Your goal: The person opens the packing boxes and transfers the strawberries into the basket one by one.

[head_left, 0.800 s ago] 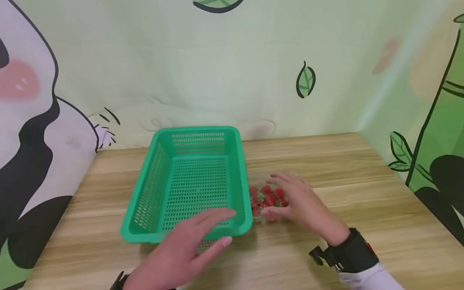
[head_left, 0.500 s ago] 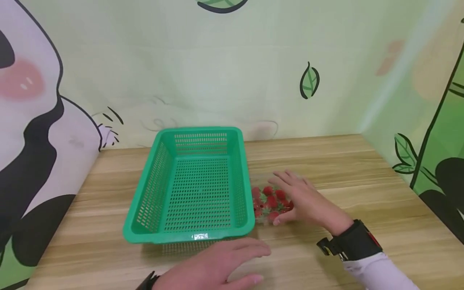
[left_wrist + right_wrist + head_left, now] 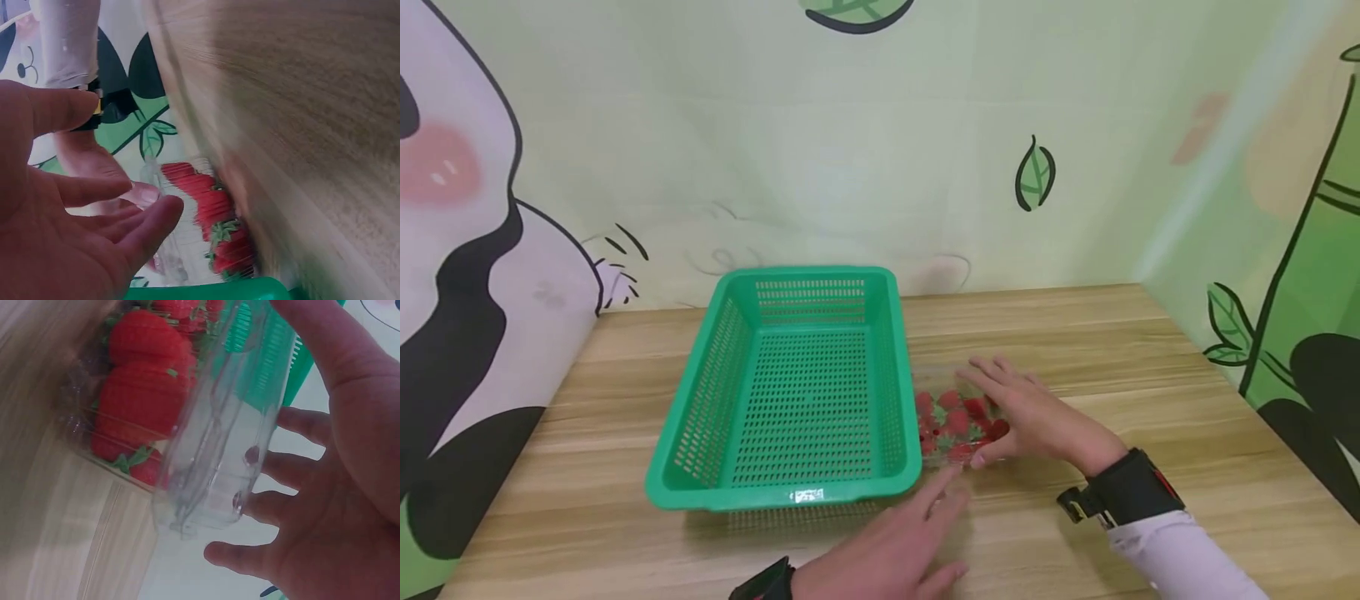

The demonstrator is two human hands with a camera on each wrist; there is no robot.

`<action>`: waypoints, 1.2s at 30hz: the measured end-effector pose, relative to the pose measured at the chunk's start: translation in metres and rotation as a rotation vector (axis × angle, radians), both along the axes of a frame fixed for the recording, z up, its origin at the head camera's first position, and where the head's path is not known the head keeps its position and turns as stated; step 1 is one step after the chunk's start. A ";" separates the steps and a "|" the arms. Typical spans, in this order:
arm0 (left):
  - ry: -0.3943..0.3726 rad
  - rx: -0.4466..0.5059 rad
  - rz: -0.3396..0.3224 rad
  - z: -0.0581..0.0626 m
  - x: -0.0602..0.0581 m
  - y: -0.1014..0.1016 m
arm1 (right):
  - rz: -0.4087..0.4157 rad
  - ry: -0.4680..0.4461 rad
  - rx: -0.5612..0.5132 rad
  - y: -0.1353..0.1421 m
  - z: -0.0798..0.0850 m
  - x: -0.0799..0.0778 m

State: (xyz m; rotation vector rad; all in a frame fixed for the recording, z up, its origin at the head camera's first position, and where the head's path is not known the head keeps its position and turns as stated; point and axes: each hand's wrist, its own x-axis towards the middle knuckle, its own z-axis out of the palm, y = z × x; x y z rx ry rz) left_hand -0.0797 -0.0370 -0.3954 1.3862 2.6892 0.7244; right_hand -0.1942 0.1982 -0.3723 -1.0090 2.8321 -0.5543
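A clear plastic box (image 3: pixel 940 457) of strawberries (image 3: pixel 957 421) lies on the table, close against the right side of a green basket. My right hand (image 3: pixel 1041 421) is over the box's right side, fingers spread, with its fingertips at the clear lid (image 3: pixel 219 456) in the right wrist view. Nothing is gripped there. My left hand (image 3: pixel 891 546) reaches toward the near side of the box, fingers loosely extended and holding nothing. In the left wrist view, its fingertips are before the box; whether they touch it I cannot tell. Strawberries (image 3: pixel 212 200) show through the plastic wall.
The green perforated basket (image 3: pixel 737 498) stands left of the box, with nothing inside it. Wooden tabletop (image 3: pixel 1112 358) extends to the right and in front. A cartoon-printed backdrop (image 3: pixel 820 150) rises behind the table and along both sides.
My left hand has moved right, from over the basket's near rim to in front of the strawberry box. My right hand stays at the box, with only a slight shift.
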 end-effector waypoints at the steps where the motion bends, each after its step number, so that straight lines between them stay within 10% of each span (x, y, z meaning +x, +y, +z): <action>1: -0.032 0.005 0.004 -0.001 -0.002 0.000 | 0.004 -0.001 -0.009 0.000 0.000 -0.001; 8: -0.209 0.005 0.021 -0.007 -0.011 0.002 | 0.015 -0.018 -0.006 0.002 0.000 -0.003; 22: -0.134 -0.064 0.069 -0.012 -0.009 0.013 | 0.018 0.161 0.073 0.000 0.001 -0.007; 36: -0.087 -0.122 0.079 -0.011 -0.004 0.018 | 0.008 0.050 0.091 0.003 0.010 -0.009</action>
